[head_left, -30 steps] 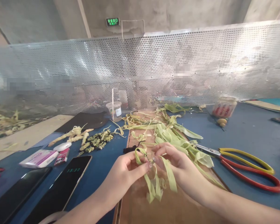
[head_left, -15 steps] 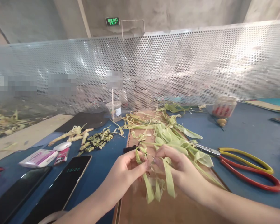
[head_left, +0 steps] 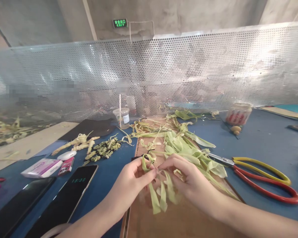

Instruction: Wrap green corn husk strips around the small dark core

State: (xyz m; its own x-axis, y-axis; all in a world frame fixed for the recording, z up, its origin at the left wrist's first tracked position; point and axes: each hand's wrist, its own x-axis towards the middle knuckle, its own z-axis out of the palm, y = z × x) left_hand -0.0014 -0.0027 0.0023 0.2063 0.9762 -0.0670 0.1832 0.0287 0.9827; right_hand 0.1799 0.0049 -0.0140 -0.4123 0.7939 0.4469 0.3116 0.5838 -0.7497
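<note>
Over the brown board [head_left: 183, 223], my left hand [head_left: 130, 185] pinches a small bundle of pale green corn-husk strips [head_left: 155, 201] between thumb and fingers. The strips hang below the fingertips, and one curls up over them. My right hand [head_left: 192, 181] is closed in a pinch right beside the left fingertips. What lies between its thumb and forefinger is too small to make out. Behind the hands spreads a pile of green husks [head_left: 180, 143]. A dark item at the left fingers is mostly hidden.
Scissors [head_left: 265, 191] with red and yellow handles lie at right, blades touching the husks. At left are phones [head_left: 64, 198], a tissue pack [head_left: 42, 167] and small green twisted pieces [head_left: 103, 148]. Behind stand a plastic cup [head_left: 121, 118], a jar [head_left: 238, 114] and a perforated metal screen [head_left: 188, 66].
My right hand's fingertips have shifted slightly left, closer to the left ones. The hanging strips have swung left, and the right-hand strip now hangs nearer the others. My left hand has barely moved.
</note>
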